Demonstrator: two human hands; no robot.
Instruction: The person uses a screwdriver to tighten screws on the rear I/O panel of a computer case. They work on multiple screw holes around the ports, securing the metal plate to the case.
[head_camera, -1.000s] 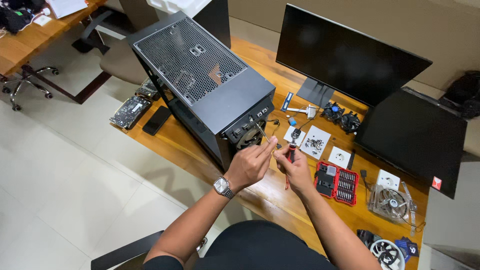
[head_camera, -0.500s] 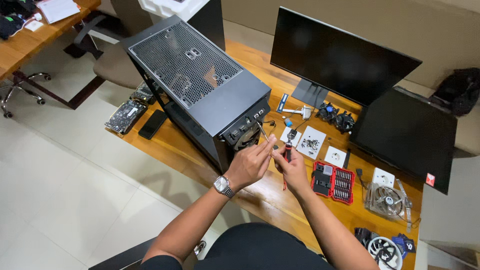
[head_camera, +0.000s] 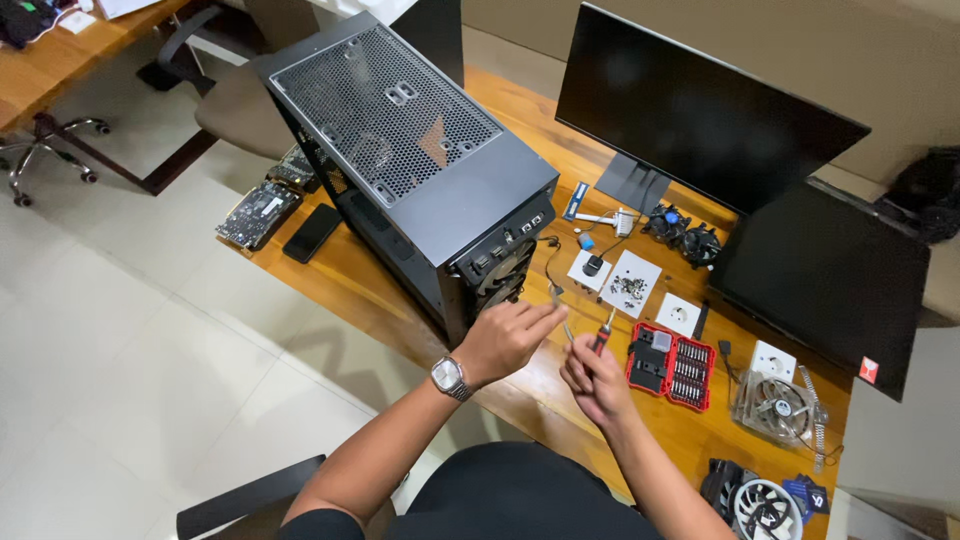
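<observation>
A black computer case (head_camera: 420, 170) with a mesh panel stands on the wooden table (head_camera: 350, 275). My left hand (head_camera: 505, 338), with a wristwatch, pinches a thin dark cable (head_camera: 552, 275) that runs from the case front. My right hand (head_camera: 592, 375) is closed around a red-handled screwdriver (head_camera: 603, 330), its tip pointing toward the left hand's fingers. The two hands almost touch, just in front of the case's lower corner. What lies between the fingertips is too small to tell.
A red case of screwdriver bits (head_camera: 670, 362) lies right of my hands. White paper sheets with screws (head_camera: 630, 285), fans (head_camera: 775, 405), a monitor (head_camera: 700, 110), a dark side panel (head_camera: 825, 275), a phone (head_camera: 312, 232) and a circuit board (head_camera: 258, 212) share the table. Office chairs stand at the left.
Both hands have stayed together in front of the case, shifting slightly with the cable and screwdriver. The camera view has drifted a little.
</observation>
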